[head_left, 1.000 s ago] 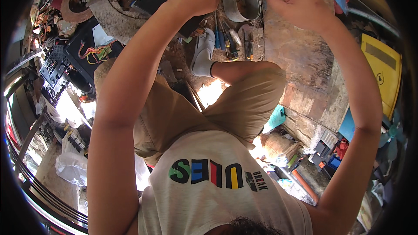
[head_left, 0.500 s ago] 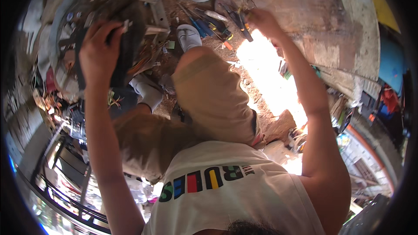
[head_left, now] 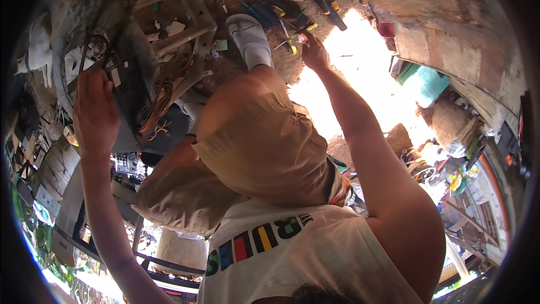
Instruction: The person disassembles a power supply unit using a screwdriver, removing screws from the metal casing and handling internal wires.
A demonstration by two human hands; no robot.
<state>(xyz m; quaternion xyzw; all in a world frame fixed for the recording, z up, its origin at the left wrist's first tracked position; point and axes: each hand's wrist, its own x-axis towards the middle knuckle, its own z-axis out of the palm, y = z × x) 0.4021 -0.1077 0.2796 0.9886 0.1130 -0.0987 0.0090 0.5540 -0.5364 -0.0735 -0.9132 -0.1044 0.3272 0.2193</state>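
My left hand (head_left: 95, 107) lies at the near left side of a dark metal case (head_left: 130, 84), fingers curled over its edge; their tips are hidden. A bundle of thin wires (head_left: 160, 104) spills from the case's right side. Among the tools on the ground, my right hand (head_left: 316, 55) is closed around a small red-and-white handle end (head_left: 302, 38); what it belongs to is mostly hidden. Beside it lies a screwdriver with a yellow handle (head_left: 292, 47). Pliers with dark and yellow grips (head_left: 327, 1) are farther off, near blue-handled tools (head_left: 259, 14).
A pale rectangular frame (head_left: 202, 11) stands behind the case. My sandalled foot (head_left: 250, 42) is between the case and the tools. A large wooden board (head_left: 439, 5) rises at the right. Bright sunlight washes out the ground (head_left: 360, 73) by my right forearm. A white animal (head_left: 40, 45) is at far left.
My right hand has come nearer, from beside the pliers to the screwdrivers. My left hand has moved left and nearer, and the small pale piece at its fingertips no longer shows. The view has shifted.
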